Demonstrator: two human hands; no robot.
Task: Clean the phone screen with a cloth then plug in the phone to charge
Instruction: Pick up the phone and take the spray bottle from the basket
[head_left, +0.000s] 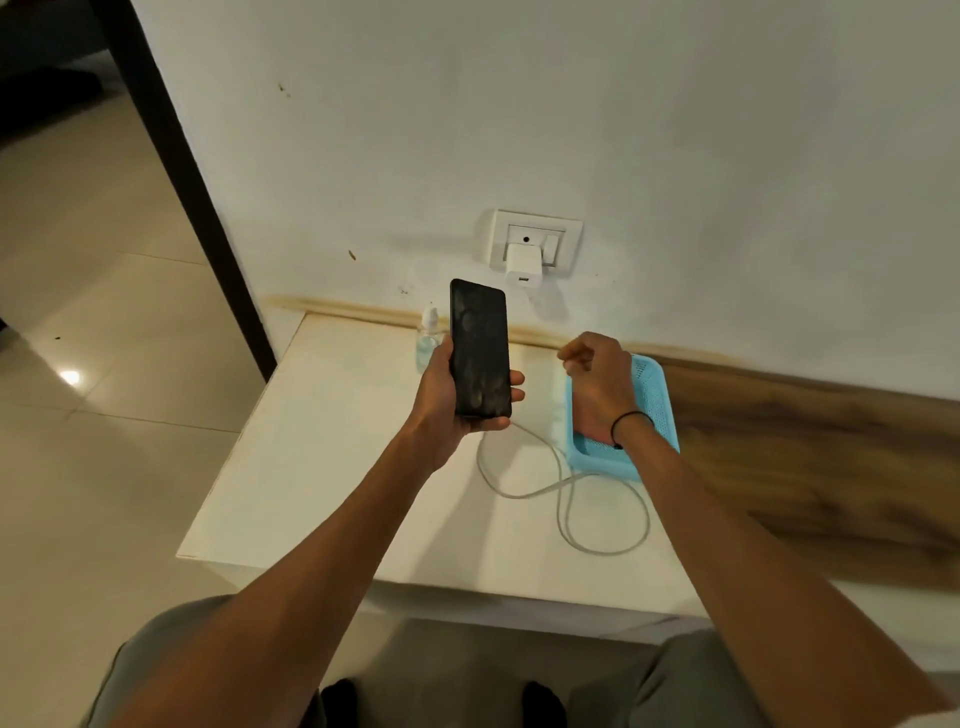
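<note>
Left hand (457, 395): it holds the phone (479, 347) upright above the white tabletop (332, 467), thumb along the left edge, fingertips wrapped over the right edge, the lower end seated in the palm. The dark screen faces the viewer and carries visible smudges — cleaning appears not yet done. Judged handling: the phone is rigid, moderately light, glass-fronted, therefore slippery and breakable if dropped. Grip it by the long edges, as now, leaving the screen free for wiping and the bottom port reachable.

Behind the phone, a small clear bottle (429, 332) with a white cap stands on the tabletop near the wall; its contents cannot be identified.

On the wall above, a white charger adapter (523, 266) sits in the socket plate (535, 240). Its USB port looks unoccupied. The white charging cable (563, 493) lies in loose loops on the tabletop, running from below the phone toward the right. It is soft and limp — take it at the connector ends, which are not clearly visible here.

Right hand (592, 364): fingers curled, hovering over the far end of the blue perforated basket (655, 395). Whether it pinches anything cannot be told.

The basket holds something pinkish (592, 428), mostly hidden under the right wrist — possibly the cloth, unconfirmed.
</note>
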